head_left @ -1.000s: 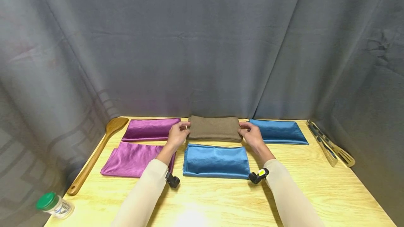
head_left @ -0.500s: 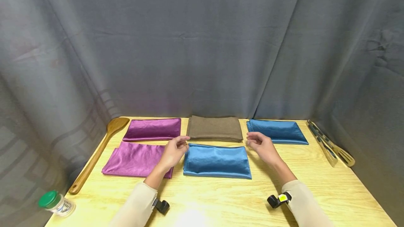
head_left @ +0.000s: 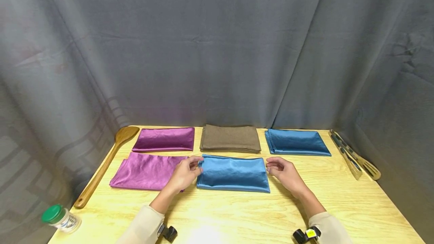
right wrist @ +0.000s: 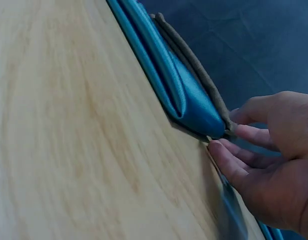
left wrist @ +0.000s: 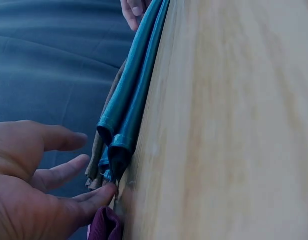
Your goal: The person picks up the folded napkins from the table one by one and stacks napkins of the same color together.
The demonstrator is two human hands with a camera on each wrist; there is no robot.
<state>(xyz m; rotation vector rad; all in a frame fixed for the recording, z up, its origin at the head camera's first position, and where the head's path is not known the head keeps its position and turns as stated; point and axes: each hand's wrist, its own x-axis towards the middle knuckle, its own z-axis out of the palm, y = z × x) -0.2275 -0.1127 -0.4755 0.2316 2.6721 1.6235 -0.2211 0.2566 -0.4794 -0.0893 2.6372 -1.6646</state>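
Head view: we count one folded shiny blue cloth (head_left: pixel 234 173) between left hand (head_left: pixel 184 174) and right hand (head_left: pixel 287 175), a second blue cloth (head_left: pixel 299 142) beyond the right fingers, two folded shiny purple cloths (head_left: pixel 145 171) left of the left fingers. Left wrist view: we see fingers loosely spread. Right wrist view: fingers curve, narrowly parted.
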